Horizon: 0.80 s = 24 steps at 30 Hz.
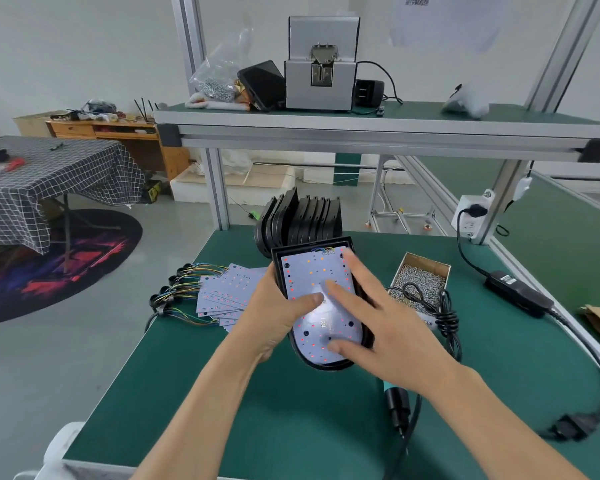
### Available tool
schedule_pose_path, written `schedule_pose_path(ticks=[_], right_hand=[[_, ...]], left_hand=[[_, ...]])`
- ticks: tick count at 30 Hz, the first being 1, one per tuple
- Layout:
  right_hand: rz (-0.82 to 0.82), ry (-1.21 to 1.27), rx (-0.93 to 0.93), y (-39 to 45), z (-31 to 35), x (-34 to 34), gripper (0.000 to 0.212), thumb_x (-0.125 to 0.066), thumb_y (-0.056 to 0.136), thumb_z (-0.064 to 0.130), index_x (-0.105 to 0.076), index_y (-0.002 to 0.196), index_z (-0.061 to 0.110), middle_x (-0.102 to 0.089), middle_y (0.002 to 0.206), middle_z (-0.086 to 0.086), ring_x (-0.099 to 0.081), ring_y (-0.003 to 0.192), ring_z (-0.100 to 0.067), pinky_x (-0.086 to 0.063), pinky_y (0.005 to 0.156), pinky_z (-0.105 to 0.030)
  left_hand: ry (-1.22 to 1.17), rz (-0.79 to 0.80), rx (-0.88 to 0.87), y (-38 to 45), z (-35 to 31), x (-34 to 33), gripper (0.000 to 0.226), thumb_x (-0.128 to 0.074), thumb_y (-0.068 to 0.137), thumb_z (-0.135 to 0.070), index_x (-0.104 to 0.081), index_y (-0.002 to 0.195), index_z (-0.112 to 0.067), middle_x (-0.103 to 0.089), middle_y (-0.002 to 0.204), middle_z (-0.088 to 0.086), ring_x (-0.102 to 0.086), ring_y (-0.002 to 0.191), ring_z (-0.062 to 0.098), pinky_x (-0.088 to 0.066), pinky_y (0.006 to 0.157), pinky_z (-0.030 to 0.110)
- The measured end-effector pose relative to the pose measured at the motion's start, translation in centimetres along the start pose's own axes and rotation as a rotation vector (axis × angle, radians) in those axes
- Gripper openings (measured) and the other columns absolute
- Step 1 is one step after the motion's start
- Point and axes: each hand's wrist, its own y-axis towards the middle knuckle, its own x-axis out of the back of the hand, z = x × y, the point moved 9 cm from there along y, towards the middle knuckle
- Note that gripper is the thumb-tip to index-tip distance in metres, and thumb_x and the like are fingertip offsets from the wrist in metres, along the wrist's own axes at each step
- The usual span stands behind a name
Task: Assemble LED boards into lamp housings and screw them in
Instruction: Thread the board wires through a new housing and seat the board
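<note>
A green table [222,393] holds the work. In the middle, a black lamp housing [328,366] has a white LED board [303,271] lying inside it. The left hand [274,317] grips the housing's left side, thumb on the board. The right hand [385,327] presses down on the board with spread, straight fingers. More boards [227,289] lie to the left, and a box of screws [421,278] sits to the right.
</note>
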Motion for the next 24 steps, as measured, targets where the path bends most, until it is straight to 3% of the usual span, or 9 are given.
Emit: schedule_pose_path(ticks=[2,3,5,7,8,10,14,20,24], right_hand=[[-0.144,0.207,-0.134,-0.8,-1.4,0.7,0.076,-0.068,0.092,0.054,-0.039,0.159,0.032,-0.013,0.172,0.013,-0.056,0.133,-0.013,-0.050,0.104,-0.027],[-0.181,0.350,-0.294,-1.3,-2.7,0.4,0.078,-0.067,0.090,0.059,-0.037,0.158,0.037,-0.026,0.167,0.018,-0.056,0.131,-0.007,-0.047,0.104,-0.019],[-0.100,0.586,-0.600,-2.2,-4.4,-1.6,0.071,-0.069,0.084,0.064,-0.046,0.148,0.044,-0.059,0.134,0.019,-0.065,0.101,-0.004,-0.048,0.087,-0.012],[0.003,0.688,-0.688,-2.5,-4.6,-3.7,0.033,-0.073,0.084,0.057,-0.070,0.111,0.037,-0.068,0.090,0.006,-0.061,0.077,-0.016,-0.049,0.074,-0.025],[-0.004,0.731,-0.714,-2.6,-4.6,-4.1,0.021,-0.073,0.087,0.049,-0.073,0.100,0.031,-0.069,0.082,0.001,-0.061,0.074,-0.018,-0.050,0.073,-0.033],[-0.063,0.795,-0.762,-2.8,-4.6,-4.3,0.004,-0.074,0.094,0.030,-0.075,0.098,0.028,-0.077,0.088,0.003,-0.071,0.082,-0.021,-0.059,0.084,-0.041],[-0.097,0.829,-0.802,-2.9,-4.6,-4.4,0.004,-0.075,0.095,0.021,-0.076,0.098,0.023,-0.078,0.095,-0.003,-0.071,0.096,-0.031,-0.056,0.095,-0.052],[-0.080,0.801,-0.772,-2.1,-4.4,-3.6,0.005,-0.074,0.096,0.019,-0.075,0.099,0.022,-0.078,0.091,0.007,-0.073,0.089,-0.021,-0.057,0.085,-0.033],[-0.043,0.843,-0.762,-2.1,-4.3,-3.9,0.016,-0.070,0.099,0.031,-0.075,0.098,0.016,-0.078,0.095,0.002,-0.071,0.086,-0.016,-0.055,0.086,-0.039]], left_hand=[[0.023,-0.058,-0.012,0.1,-0.1,0.5,0.066,-0.082,0.072,-0.009,-0.056,0.133,-0.015,-0.076,0.121,0.002,-0.072,0.113,0.024,-0.058,0.096,0.042],[0.018,-0.086,-0.004,0.1,0.0,0.7,0.065,-0.083,0.072,-0.007,-0.057,0.131,-0.016,-0.076,0.118,0.001,-0.073,0.111,0.023,-0.058,0.094,0.041],[0.004,-0.103,0.014,0.2,0.3,0.9,0.060,-0.084,0.079,0.001,-0.057,0.130,-0.016,-0.077,0.116,0.001,-0.073,0.109,0.022,-0.059,0.092,0.039],[0.016,-0.098,0.011,0.2,0.5,0.8,0.054,-0.079,0.085,0.006,-0.058,0.129,-0.016,-0.077,0.115,0.000,-0.074,0.106,0.020,-0.061,0.087,0.034],[0.023,-0.098,0.002,0.2,0.4,0.7,0.053,-0.079,0.085,0.006,-0.059,0.128,-0.016,-0.078,0.113,-0.001,-0.075,0.105,0.019,-0.061,0.084,0.032],[0.038,-0.110,-0.024,0.1,0.4,0.6,0.052,-0.080,0.084,0.006,-0.060,0.125,-0.019,-0.078,0.112,-0.004,-0.075,0.104,0.017,-0.062,0.083,0.029],[0.019,-0.132,-0.034,-0.1,0.4,0.7,0.049,-0.079,0.085,0.005,-0.060,0.124,-0.018,-0.078,0.111,-0.004,-0.075,0.103,0.016,-0.060,0.078,0.022],[-0.037,-0.163,-0.015,-0.1,0.6,1.1,0.029,-0.069,0.098,-0.009,-0.063,0.124,-0.020,-0.078,0.114,-0.007,-0.074,0.106,0.013,-0.059,0.080,0.019],[-0.004,-0.165,-0.039,0.0,0.2,0.8,0.029,-0.067,0.099,-0.006,-0.063,0.122,-0.023,-0.078,0.113,-0.007,-0.074,0.106,0.015,-0.060,0.082,0.025]])
